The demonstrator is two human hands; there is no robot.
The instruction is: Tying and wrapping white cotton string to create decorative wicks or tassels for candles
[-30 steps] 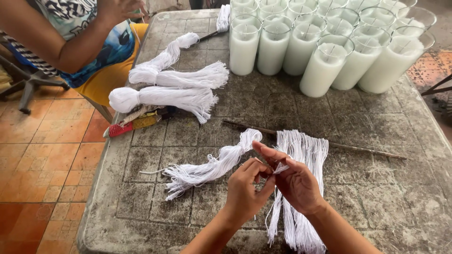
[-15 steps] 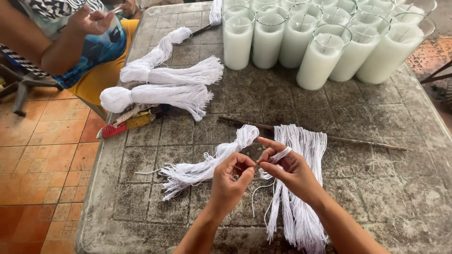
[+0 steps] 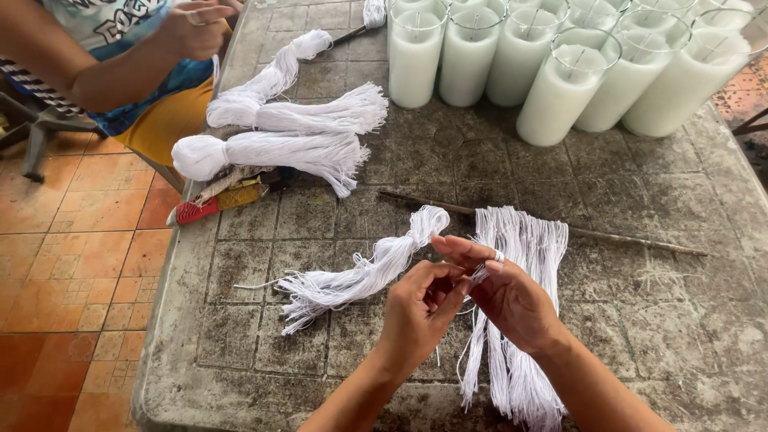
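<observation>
Low in the centre of the frame we see our left hand (image 3: 422,308) and our right hand (image 3: 506,290) close together above the table. Both are partly curled: the left hand pinches a thin white cotton string (image 3: 474,278) between thumb and fingers, and the same string is wound around the index finger of the right hand, whose other fingers stay loosely bent. Under the right hand lies a flat bundle of loose white strings (image 3: 512,320), running from the middle of the frame to the lower edge. Just left of the hands rests a twisted skein of white string (image 3: 364,276) with a frayed end. All this lies on the stained grey concrete table (image 3: 640,320). Behind the bundles a thin brown stick (image 3: 624,240) lies across. Further, in the upper left, three knotted white tassels (image 3: 272,132) lie beside a red-handled tool (image 3: 196,212). At the top stand tall glass jars of white wax (image 3: 560,88). Another person's hand (image 3: 196,24) appears in the upper left corner.
</observation>
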